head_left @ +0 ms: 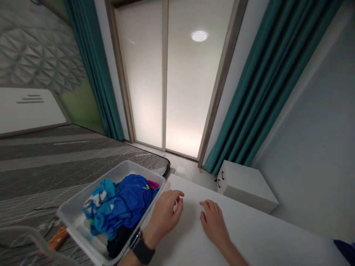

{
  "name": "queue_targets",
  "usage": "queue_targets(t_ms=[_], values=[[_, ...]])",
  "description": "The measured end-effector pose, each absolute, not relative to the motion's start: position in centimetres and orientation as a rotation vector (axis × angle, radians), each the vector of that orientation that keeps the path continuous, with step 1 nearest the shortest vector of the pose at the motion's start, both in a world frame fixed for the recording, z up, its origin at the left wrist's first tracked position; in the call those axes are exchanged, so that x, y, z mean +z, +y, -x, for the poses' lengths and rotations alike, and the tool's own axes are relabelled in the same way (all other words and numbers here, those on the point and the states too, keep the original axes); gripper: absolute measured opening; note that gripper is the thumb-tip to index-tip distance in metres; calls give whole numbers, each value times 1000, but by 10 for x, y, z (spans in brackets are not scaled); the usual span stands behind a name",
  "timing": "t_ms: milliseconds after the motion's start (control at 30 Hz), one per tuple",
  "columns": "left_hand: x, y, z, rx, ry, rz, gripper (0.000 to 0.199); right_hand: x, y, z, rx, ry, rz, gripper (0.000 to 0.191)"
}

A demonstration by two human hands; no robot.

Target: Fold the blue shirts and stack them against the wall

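Observation:
My left hand (168,210), with a dark watch (141,249) on its wrist, hovers over the left part of a white table (191,236). Its fingers are curved and apart, with nothing in them. To its right, my right hand (213,221) is above the same white surface, thumb and fingers apart and holding nothing. Close by my left hand stands a translucent plastic bin (80,197). Crumpled clothes lie in it: a blue garment (131,199), a lighter blue and white one (101,201) and a black one (122,238).
The bin rests by a grey striped mattress (55,159). An orange packet (57,238) lies beside it, near a blurred pale curved bar (36,236). Beyond the table are a white cabinet (246,184), teal curtains (266,92) and frosted sliding doors (191,92). Dark blue fabric (345,251) shows at right.

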State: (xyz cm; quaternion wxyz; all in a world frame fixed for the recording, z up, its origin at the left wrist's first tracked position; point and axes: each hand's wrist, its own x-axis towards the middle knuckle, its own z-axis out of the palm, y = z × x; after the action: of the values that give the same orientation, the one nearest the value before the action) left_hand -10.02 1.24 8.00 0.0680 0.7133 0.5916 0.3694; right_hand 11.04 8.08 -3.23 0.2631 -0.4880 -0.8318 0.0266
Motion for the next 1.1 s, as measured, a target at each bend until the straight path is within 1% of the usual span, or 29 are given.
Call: queue_targets(t_ms=[67,167,233,367,433,533,567,667,700,733,767,833,867,900,1000,1100], values=[[95,-5,124,1064,1844,-2181,23,-33,83,-101,189,-2247,1261,32],[102,-29,167,964,2005,-2181,23,-26,83,-69,377,-2268,1092,37],[98,-45,199,867,2110,-2148,24,-13,79,-38,438,-2276,970,37],[81,-77,256,749,2339,-1947,27,22,66,36,458,-2337,669,33],[72,-91,275,702,2426,-1821,28,37,61,72,482,-2440,505,30],[58,-106,286,624,2507,-1704,29,45,57,119,512,-2693,385,30],[54,-108,286,608,2541,-1680,30,45,56,131,490,-2782,388,37],[46,-110,283,566,2663,-1618,32,38,53,157,397,-3010,517,85],[45,-110,282,550,2692,-1599,32,36,52,163,366,-3061,571,94],[44,-110,281,535,2710,-1587,33,34,52,167,336,-3095,605,93],[44,-109,281,524,2719,-1585,33,34,53,169,315,-3110,625,84],[44,-109,281,513,2711,-1600,34,36,57,171,304,-3086,653,58],[44,-110,282,510,2702,-1609,35,39,60,170,312,-3064,674,50],[44,-110,282,507,2694,-1617,35,42,64,169,322,-3049,703,47],[43,-110,282,519,2676,-1635,35,55,80,158,405,-2968,764,46],[42,-110,282,570,2668,-1632,36,77,97,141,670,-2709,660,45]])
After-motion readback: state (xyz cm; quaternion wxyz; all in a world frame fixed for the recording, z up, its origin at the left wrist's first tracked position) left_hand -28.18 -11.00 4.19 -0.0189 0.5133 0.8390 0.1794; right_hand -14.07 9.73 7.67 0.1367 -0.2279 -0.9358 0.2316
